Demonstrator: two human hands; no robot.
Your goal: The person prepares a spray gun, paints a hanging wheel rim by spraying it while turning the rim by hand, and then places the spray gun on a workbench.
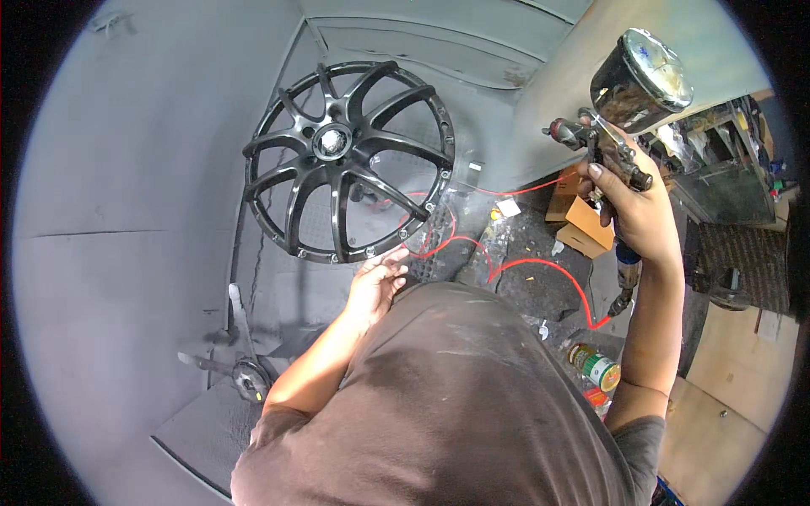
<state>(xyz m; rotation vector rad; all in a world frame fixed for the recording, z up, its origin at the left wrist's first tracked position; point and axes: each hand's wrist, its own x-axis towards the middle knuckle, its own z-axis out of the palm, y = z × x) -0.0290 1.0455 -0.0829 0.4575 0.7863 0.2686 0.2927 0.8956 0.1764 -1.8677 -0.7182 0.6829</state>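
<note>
Bright light, curved fisheye edges

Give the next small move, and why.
Probably ease the spray gun left, toward the black multi-spoke wheel: the right grip holds it off to the wheel's right with its nozzle facing leftward, while the left grip is near the wheel's lower edge.

Looks like smooth, glossy metal on the wheel (336, 160), stained, shiny metal on the spray gun (604, 148). Shows matt, slightly dusty cloth on the shirt (464, 396), plain cardboard on the box (589, 228).
</note>
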